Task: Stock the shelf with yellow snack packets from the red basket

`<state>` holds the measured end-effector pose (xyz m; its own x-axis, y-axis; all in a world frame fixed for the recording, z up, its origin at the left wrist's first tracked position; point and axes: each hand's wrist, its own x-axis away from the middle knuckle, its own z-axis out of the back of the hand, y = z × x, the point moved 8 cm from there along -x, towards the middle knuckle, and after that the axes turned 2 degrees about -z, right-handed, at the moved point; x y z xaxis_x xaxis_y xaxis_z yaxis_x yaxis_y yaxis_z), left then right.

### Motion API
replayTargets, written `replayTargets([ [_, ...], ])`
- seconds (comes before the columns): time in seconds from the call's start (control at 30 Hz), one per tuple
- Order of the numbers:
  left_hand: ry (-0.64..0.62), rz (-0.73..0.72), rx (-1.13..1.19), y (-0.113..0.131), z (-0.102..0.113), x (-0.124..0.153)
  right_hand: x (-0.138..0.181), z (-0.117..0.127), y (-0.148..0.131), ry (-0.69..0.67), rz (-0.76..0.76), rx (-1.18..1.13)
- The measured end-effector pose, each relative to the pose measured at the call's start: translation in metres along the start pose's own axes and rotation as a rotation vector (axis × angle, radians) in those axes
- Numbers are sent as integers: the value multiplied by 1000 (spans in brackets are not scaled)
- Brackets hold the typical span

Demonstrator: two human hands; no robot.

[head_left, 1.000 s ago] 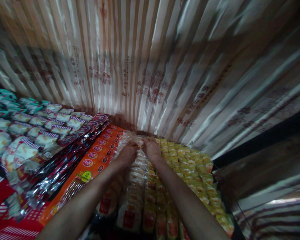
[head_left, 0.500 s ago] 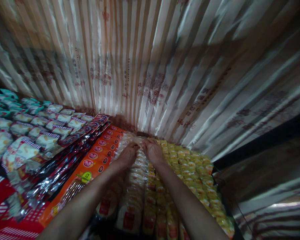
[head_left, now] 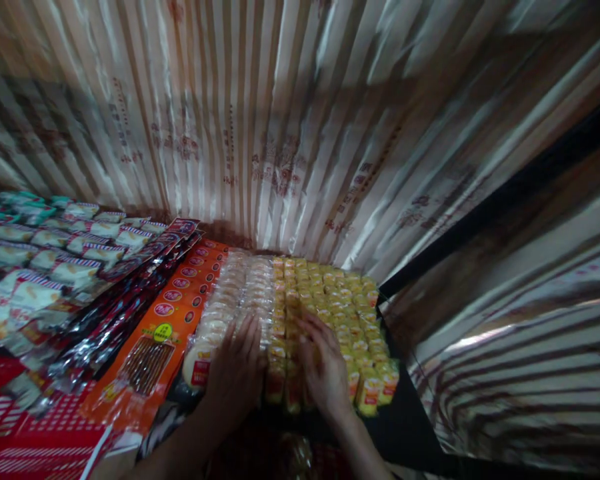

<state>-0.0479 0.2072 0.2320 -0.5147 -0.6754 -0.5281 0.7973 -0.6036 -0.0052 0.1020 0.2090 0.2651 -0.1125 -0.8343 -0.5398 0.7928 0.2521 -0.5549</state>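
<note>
Two rows of round, pale snacks in clear wrappers (head_left: 257, 287) stand in the middle of the shelf. My left hand (head_left: 236, 367) rests over their near end, its fingers stretched forward and lying flat. Just right of it, several rows of small yellow packets (head_left: 347, 313) stand close together. Over the left rows of these, my right hand (head_left: 325, 363) lies with fingers extended and a little apart, slightly blurred. Both palms face down, so the surfaces under them are hidden. No thing shows gripped in either hand.
Orange snack packs (head_left: 177, 313) lie left of the clear rows, beside dark red shiny packs (head_left: 125, 313) and white packets (head_left: 55, 267). A red basket (head_left: 55, 427) sits at lower left. A pleated, printed curtain (head_left: 260, 133) hangs behind; a black bar (head_left: 480, 213) slants at right.
Both hands have drawn back from the far end of the clear rows to the near end. My right hand has shifted over the yellow packets. The view has turned slightly rightward.
</note>
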Motion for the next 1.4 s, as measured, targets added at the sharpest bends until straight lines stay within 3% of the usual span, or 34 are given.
replayTargets([
  [0.13, -45, 20, 1, -4, -12, -4, 51, 33, 22, 59, -85, 29],
  [0.23, -32, 80, 20, 1, -3, -4, 88, 47, 39, 101, -148, 56],
  [0.4, -3, -68, 67, 58, 14, 20, 131, 37, 55, 46, -190, 155],
  [0.57, -55, -150, 75, 103, -8, 43, 135, 24, 62, 40, -240, 149],
  [0.7, -74, -113, 69, 105, -26, 45, 127, 20, 62, 25, -241, 112],
  [0.87, -70, -76, 71, 109, -24, 45, 128, 22, 61, 10, -210, 51],
  [1.1, -75, -287, 106, 146, -32, 41, 154, 24, 81, 34, -306, -48],
  [1.4, -83, -317, 175, 150, -45, 24, 151, 24, 93, 6, -361, -129],
])
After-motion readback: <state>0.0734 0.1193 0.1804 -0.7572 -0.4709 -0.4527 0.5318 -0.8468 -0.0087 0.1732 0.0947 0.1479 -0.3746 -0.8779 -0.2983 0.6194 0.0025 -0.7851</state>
